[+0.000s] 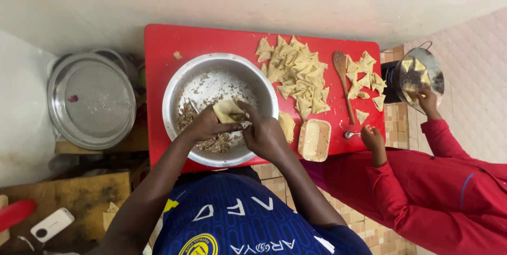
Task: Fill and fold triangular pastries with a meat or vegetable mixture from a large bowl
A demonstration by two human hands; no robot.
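Both hands meet over the steel bowl (pixel 174 88), and between them sits one folded piece of pastry dough (pixel 228 110). The left hand (pixel 207 126) has its grip closed on the dough's lower-left edge; the right hand (pixel 264 134) pinches the right edge, fingers curled over it. The dough lies at about twelve o'clock from the left hand and ten o'clock from the right, its long axis running roughly from eight to two o'clock. Both hands touch it, so neither is the nearer.

Under the dough, at seven o'clock inside the bowl, lies a heap of minced filling (pixel 203 128) with one spoon handle poking out of it. The bowl stands on a red worktop (pixel 158 49). At three o'clock from the bowl lies one pile of folded triangles (pixel 298 75), too many and too overlapped to count. Beyond it lie one wooden spoon (pixel 342 83), then about ten loose triangles (pixel 365 78). One small rectangular tub (pixel 315 139) sits at four o'clock.

Another person in a red sleeve (pixel 422 191) reaches one hand into a steel pot (pixel 421 75). One round steel lid (pixel 91 100) lies at nine o'clock.
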